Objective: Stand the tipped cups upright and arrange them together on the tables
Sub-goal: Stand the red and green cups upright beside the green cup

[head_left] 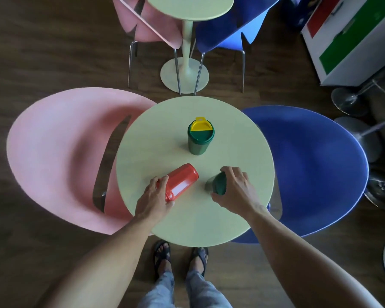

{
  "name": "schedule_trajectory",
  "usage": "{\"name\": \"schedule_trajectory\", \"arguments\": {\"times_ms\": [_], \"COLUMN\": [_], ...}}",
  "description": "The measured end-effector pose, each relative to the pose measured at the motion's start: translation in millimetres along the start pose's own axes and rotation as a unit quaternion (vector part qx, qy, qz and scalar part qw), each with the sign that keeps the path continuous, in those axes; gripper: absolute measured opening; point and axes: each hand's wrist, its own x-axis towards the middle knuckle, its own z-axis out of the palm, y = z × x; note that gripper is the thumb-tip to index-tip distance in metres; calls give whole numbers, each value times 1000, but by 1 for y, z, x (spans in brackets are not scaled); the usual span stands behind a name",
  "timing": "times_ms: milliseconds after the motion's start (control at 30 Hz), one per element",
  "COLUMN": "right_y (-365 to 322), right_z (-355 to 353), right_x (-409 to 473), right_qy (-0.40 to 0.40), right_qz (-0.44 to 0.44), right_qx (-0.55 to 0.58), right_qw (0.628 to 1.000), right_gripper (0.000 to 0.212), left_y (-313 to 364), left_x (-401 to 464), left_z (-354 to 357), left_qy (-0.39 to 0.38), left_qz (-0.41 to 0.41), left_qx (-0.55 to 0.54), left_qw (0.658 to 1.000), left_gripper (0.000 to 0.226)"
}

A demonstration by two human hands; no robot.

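A round pale green table (pixel 231 156) stands right in front of me. On it a red cup (pixel 182 181) with a white label lies on its side, and my left hand (pixel 156 196) grips its near end. To its right a dark green cup (pixel 218 184) lies tipped, its open mouth facing left, with my right hand (pixel 236 192) closed over it. A second green cup (pixel 200 137) with a yellow-and-green lid stands upright farther back on the table, apart from both hands.
A pink chair (pixel 60 152) is tucked against the table's left side and a blue chair (pixel 316 165) against its right. Beyond stands another round table (pixel 189 7) with a pink and a blue chair. A white cabinet (pixel 353 41) and metal stool bases are at right.
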Motion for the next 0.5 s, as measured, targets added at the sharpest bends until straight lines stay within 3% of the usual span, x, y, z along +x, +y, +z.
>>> {"name": "schedule_trajectory", "arguments": {"times_ms": [333, 500], "right_y": [0, 4], "right_z": [-2, -3], "right_x": [11, 7], "right_qy": [-16, -17], "right_qz": [-1, -6], "right_qx": [64, 73], "right_qw": [998, 997], "right_gripper": [100, 96], "left_y": [-8, -13], "left_x": [-6, -6], "left_z": [3, 13], "left_qy": [14, 11], "left_qz": [31, 25], "left_qx": [-17, -58], "left_qw": [999, 998], "left_gripper": [94, 100]}}
